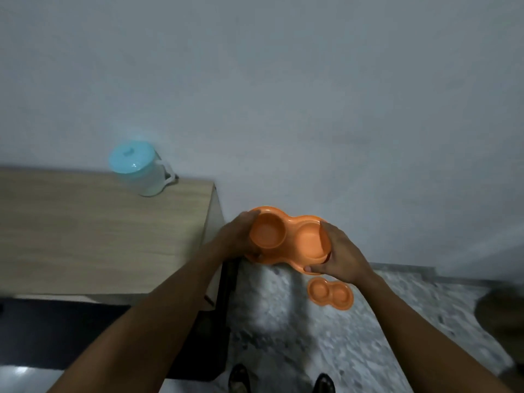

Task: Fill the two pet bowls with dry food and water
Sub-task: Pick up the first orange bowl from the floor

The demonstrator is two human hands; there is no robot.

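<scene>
While we stand just off the right end of the bench (85, 236), we hold an orange twin-well pet feeder (286, 239) in the air above the speckled floor (382, 336), level with the bench's corner and just beyond it. Our left hand (241, 236) curls round the feeder's end nearest the bench, fingers wrapped over the rim. Our right hand (340, 256) grips the end farther from the bench, thumb on the near edge and fingers over the far rim. We judge that the two-handed hold at opposite ends keeps the wide dish level and steady. Both wells look dry and empty, so neither filling step has begun.

A second orange twin-well dish (330, 293) lies flat on the floor, farther out from the bench than the held one and below our right hand; it too looks empty. We cannot tell whether it is a separate feeder or a base for the one we carry.

At the bench's back edge, against the wall, stands a pale plastic jug with a teal lid (139, 171), handle turned away from us. It is probably the water supply, kept up there within reach. No dry food is in sight. Our shoes (239, 378) show on the floor just beside the bench's front corner.
</scene>
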